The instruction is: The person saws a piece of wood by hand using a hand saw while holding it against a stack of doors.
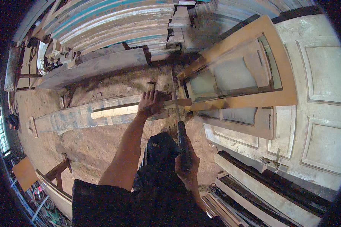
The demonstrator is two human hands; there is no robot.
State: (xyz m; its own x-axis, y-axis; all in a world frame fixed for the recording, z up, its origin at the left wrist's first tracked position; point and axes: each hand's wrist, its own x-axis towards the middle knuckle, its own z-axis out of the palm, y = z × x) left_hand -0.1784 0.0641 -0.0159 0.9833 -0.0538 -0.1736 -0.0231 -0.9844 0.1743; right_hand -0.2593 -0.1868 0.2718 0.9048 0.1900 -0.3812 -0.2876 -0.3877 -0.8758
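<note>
My left hand (149,103) lies flat across a narrow wooden strip (117,111), fingers stretched out and pointing away from me. The strip lies along a long, paint-stained plank bench (60,120). Closed around the dark handle of a handsaw (182,138) is my right hand (188,163). The saw's thin blade points away from me and crosses the strip near its right end, to the right of my left hand. Whether the teeth are in the wood is too small to tell. My dark-clothed leg (161,149) is beside the bench, between my arms.
Framed wooden door panels with glass (235,75) stand just right of the saw, against a large pale panelled door (324,75). Stacked boards (113,22) fill the back left. More planks (269,189) lie at the lower right. A small wooden stand (58,174) is at the lower left.
</note>
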